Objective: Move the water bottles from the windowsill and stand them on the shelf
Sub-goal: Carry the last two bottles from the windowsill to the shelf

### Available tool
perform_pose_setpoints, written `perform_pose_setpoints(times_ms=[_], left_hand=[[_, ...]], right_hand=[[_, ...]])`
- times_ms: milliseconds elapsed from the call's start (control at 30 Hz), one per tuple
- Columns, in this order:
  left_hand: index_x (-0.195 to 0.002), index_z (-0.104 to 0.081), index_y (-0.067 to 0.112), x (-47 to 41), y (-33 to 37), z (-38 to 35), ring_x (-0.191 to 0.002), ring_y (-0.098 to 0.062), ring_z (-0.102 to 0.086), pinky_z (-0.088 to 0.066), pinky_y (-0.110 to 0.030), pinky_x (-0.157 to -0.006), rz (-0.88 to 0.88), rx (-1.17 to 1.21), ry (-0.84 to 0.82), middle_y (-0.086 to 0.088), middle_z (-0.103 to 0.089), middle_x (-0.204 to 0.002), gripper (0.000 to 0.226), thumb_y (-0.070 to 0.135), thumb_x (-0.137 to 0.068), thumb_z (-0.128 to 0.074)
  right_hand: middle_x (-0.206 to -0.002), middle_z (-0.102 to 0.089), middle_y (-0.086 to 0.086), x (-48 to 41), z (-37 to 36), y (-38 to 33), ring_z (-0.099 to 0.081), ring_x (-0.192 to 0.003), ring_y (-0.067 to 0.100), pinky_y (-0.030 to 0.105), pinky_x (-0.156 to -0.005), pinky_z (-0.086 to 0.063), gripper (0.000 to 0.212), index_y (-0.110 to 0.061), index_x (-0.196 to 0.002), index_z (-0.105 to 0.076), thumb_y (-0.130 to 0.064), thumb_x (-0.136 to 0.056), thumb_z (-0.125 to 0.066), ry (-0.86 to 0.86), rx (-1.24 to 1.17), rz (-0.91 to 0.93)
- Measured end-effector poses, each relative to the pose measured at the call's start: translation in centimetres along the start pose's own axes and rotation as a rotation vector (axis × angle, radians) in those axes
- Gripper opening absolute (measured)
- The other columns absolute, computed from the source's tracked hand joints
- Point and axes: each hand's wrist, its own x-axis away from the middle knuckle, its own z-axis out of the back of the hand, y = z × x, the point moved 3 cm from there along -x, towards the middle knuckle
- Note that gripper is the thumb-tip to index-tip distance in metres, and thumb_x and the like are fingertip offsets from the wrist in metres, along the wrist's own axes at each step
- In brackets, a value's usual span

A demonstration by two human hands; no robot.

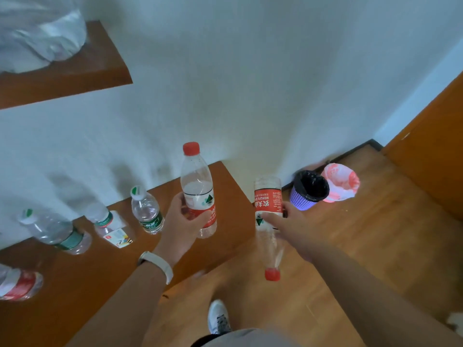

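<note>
My left hand grips a red-capped, red-labelled water bottle upright, just above the right end of the brown wooden shelf. My right hand holds a second red-labelled bottle upside down, cap toward the floor, to the right of the shelf's corner. Three green-labelled bottles stand on the shelf by the wall: one at the left, one in the middle, one nearer my left hand. Another red-labelled bottle sits at the far left edge.
An upper wooden shelf carries a white plastic bag. On the wooden floor by the wall stand a purple bin with a black liner and a pink-lined bin. My shoe is on the floor below.
</note>
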Motion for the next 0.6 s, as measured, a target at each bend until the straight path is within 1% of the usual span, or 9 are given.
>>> perform_pose_setpoints(times_ms=[67, 167, 267, 333, 433, 533, 600], left_hand=[[-0.139, -0.044, 0.026, -2.0, -0.8, 0.1, -0.111, -0.009, -0.060, -0.052, -0.027, -0.089, 0.018, 0.008, 0.003, 0.014, -0.059, -0.121, 0.073, 0.022, -0.078, -0.084], [-0.140, -0.044, 0.026, -4.3, -1.9, 0.5, -0.110, -0.009, -0.061, -0.053, -0.029, -0.092, 0.034, -0.003, 0.002, 0.012, -0.060, -0.122, 0.074, 0.023, -0.077, -0.085], [-0.134, -0.047, 0.030, -5.5, -3.5, 0.8, -0.109, -0.009, -0.064, -0.055, -0.033, -0.095, 0.057, 0.002, -0.009, 0.015, -0.063, -0.120, 0.070, 0.025, -0.076, -0.086], [-0.130, -0.047, 0.035, -5.8, -4.7, 1.0, -0.109, -0.011, -0.065, -0.056, -0.034, -0.095, 0.080, -0.009, 0.004, 0.015, -0.063, -0.120, 0.068, 0.026, -0.076, -0.086], [-0.128, -0.045, 0.038, -6.4, -6.1, 0.9, -0.109, -0.010, -0.064, -0.055, -0.029, -0.093, 0.096, -0.003, 0.047, 0.017, -0.063, -0.119, 0.068, 0.028, -0.076, -0.086], [-0.128, -0.046, 0.037, -6.6, -7.5, 0.6, -0.108, -0.010, -0.065, -0.055, -0.026, -0.091, 0.128, -0.007, 0.094, 0.019, -0.062, -0.117, 0.068, 0.027, -0.074, -0.087], [-0.130, -0.048, 0.034, -6.6, -8.6, 0.2, -0.110, -0.011, -0.065, -0.057, -0.033, -0.094, 0.152, 0.009, 0.125, 0.015, -0.064, -0.121, 0.071, 0.025, -0.073, -0.088]], right_hand=[[-0.107, -0.069, -0.001, -2.7, -0.7, -0.8, -0.069, -0.092, 0.014, 0.039, -0.086, -0.058, 0.049, -0.023, -0.124, -0.054, -0.036, -0.082, -0.077, -0.014, 0.031, -0.012], [-0.107, -0.068, -0.002, -5.8, -2.5, -1.4, -0.069, -0.094, 0.015, 0.042, -0.088, -0.058, 0.050, -0.024, -0.124, -0.052, -0.039, -0.083, -0.076, -0.058, 0.091, -0.043], [-0.109, -0.065, -0.003, -7.7, -4.5, -1.5, -0.067, -0.096, 0.016, 0.041, -0.089, -0.056, 0.049, -0.027, -0.124, -0.048, -0.041, -0.085, -0.073, -0.110, 0.148, -0.088], [-0.110, -0.065, -0.003, -8.9, -5.5, -1.3, -0.067, -0.096, 0.017, 0.043, -0.089, -0.056, 0.048, -0.028, -0.124, -0.046, -0.042, -0.086, -0.072, -0.143, 0.185, -0.116], [-0.109, -0.066, -0.001, -10.8, -6.5, -1.0, -0.068, -0.096, 0.019, 0.045, -0.091, -0.055, 0.050, -0.025, -0.125, -0.048, -0.043, -0.085, -0.072, -0.183, 0.203, -0.137], [-0.111, -0.066, 0.000, -12.3, -7.2, -0.8, -0.067, -0.098, 0.020, 0.046, -0.093, -0.055, 0.049, -0.024, -0.125, -0.048, -0.044, -0.086, -0.070, -0.224, 0.189, -0.172], [-0.109, -0.067, 0.002, -13.2, -7.6, -0.4, -0.069, -0.096, 0.021, 0.046, -0.092, -0.055, 0.048, -0.023, -0.123, -0.050, -0.042, -0.085, -0.072, -0.248, 0.176, -0.187]])
